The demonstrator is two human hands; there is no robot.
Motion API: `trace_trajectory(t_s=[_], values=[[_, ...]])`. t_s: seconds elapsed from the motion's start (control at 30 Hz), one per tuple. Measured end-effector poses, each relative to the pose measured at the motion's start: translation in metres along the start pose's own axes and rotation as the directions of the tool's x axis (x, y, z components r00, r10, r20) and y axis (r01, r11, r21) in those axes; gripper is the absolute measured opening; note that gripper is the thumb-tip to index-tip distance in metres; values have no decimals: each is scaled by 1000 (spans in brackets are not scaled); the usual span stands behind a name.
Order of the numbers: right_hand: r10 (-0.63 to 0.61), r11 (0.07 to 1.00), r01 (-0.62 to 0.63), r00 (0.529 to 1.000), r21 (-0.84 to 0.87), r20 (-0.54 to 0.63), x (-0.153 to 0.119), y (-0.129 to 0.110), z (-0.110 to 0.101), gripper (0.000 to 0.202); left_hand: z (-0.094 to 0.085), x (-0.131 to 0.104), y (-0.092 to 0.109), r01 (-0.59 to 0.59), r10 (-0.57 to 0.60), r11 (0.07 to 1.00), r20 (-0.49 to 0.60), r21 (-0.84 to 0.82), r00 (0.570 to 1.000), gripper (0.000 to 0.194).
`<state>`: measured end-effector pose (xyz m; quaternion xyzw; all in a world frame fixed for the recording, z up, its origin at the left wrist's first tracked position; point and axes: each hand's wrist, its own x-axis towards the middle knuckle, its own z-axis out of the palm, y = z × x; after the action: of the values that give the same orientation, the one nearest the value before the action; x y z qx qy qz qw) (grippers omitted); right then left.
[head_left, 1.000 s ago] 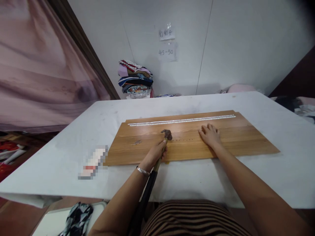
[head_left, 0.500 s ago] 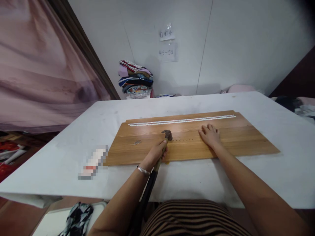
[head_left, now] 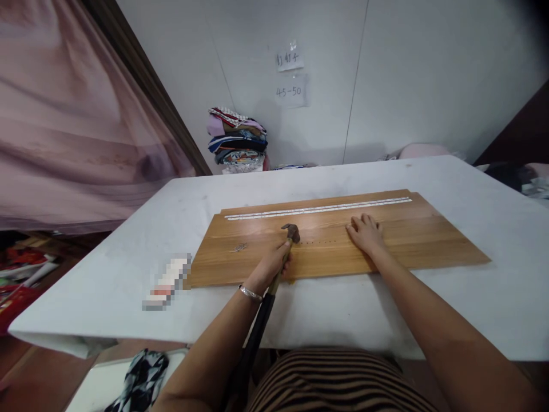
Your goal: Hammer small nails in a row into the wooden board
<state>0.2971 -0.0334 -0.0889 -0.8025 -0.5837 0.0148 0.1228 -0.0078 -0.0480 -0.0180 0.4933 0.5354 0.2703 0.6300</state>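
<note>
My left hand (head_left: 274,264) is closed around the handle of a claw hammer (head_left: 293,232), near its head. The hammer head is over the middle of a wooden board (head_left: 422,240), at the left end of a row of small dark dots (head_left: 318,242) that look like nail heads. I cannot tell if the head touches the wood. My right hand (head_left: 365,233) rests on the board right of that row, fingers spread and holding nothing. A small pile of loose nails (head_left: 239,248) lies on the board, left of my left hand.
Two whitish strips (head_left: 317,209) run along the board's far side. The board lies on a white-covered table (head_left: 128,240), with a pixelated flat object (head_left: 167,283) to its left. Folded clothes (head_left: 238,140) are stacked by the wall; a pink curtain (head_left: 86,114) hangs at left.
The view has shifted slightly. Both hands and the hammer stay practically in the same place on the board.
</note>
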Motion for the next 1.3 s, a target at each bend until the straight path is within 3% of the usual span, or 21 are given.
trace_trajectory(t_s=[0.7, 1.3], values=[[-3, 1000, 3, 1000, -13, -7, 0, 0, 1, 47, 7, -4, -1, -1, 1, 1000, 3, 5, 1000, 34], [-9, 999, 9, 1000, -47, 1, 2, 3, 2, 49, 2, 1, -4, -18, 19, 999, 23, -50, 1000, 34]])
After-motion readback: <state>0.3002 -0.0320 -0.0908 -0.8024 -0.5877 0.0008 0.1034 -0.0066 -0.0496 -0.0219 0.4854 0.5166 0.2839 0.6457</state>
